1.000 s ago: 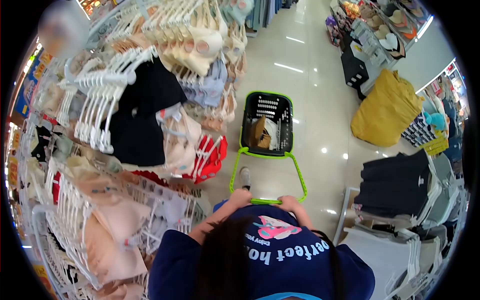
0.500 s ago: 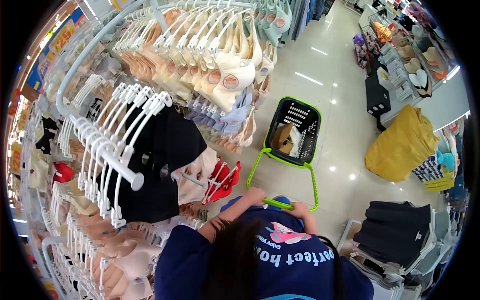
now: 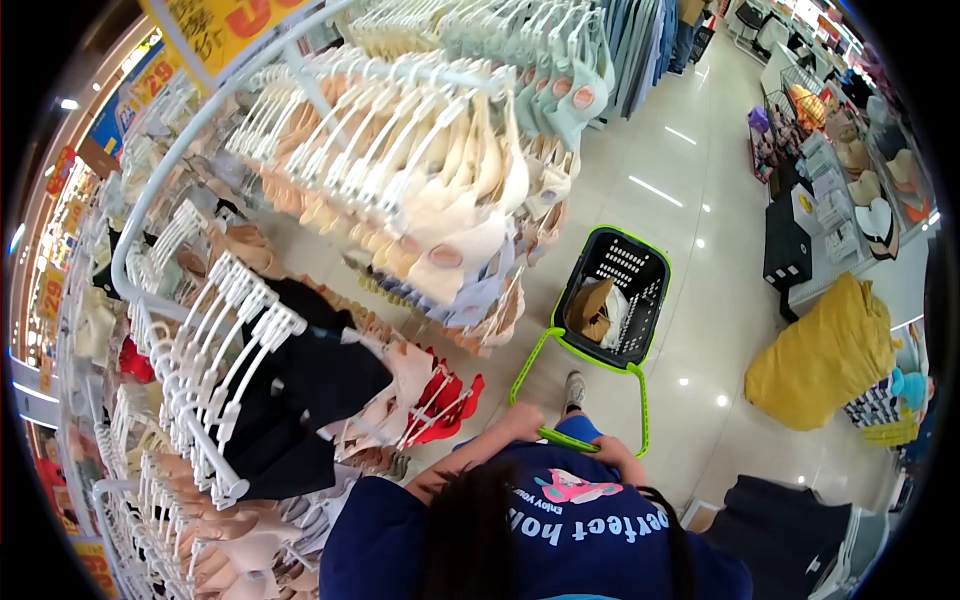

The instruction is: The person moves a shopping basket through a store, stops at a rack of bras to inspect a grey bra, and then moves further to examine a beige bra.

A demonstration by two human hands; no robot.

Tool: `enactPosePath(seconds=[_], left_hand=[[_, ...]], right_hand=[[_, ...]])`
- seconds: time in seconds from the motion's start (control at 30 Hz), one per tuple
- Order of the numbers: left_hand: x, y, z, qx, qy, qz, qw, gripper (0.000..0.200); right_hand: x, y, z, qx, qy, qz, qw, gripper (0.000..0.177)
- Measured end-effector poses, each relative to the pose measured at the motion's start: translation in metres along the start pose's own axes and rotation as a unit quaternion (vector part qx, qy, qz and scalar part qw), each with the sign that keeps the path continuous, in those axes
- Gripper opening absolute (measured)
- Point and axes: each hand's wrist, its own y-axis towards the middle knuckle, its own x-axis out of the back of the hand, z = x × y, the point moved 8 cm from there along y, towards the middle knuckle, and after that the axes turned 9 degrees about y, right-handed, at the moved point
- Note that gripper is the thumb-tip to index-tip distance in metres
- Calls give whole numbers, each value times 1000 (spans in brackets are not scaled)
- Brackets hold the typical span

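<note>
A black shopping basket with a green rim (image 3: 612, 300) is in front of me over the tiled floor, with its long green handle (image 3: 565, 438) pulled up towards my body. My left hand (image 3: 518, 422) is closed round the left part of the handle's grip. Closed on its right part is my right hand (image 3: 612, 450). Inside the basket lie a brown item (image 3: 590, 308) and a white item (image 3: 613, 322). One shoe (image 3: 574, 388) shows between the basket and my hands.
Racks of bras on white hangers (image 3: 400, 150) fill the left, with black garments (image 3: 300, 400) at the near rack. To the right are a yellow-covered bundle (image 3: 822, 350), dark folded clothes (image 3: 770, 530) and a shelf of hats (image 3: 875, 225). A tiled aisle (image 3: 690, 270) runs ahead.
The racks and aisle have shifted in view, and the basket appears slightly lower and further right. A shoe has come into sight below it. Both hands remain on the handle.
</note>
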Motion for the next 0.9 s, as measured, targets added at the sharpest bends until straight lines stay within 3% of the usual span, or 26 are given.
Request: enactPosePath(seconds=[0.2,0.53,0.67,0.9], left_hand=[[18,87,-12,22,-3,102,995,23],[42,206,-23,56,9,47,997,20],[70,223,-34,51,-31,19,998,17],[104,242,-32,60,-11,59,996,19]], right_hand=[[82,11,-36,-73,-73,7,995,63],[214,16,-59,-13,-82,-60,995,57],[242,16,-58,-7,-86,-40,995,56],[274,3,-34,5,-50,-46,998,53]])
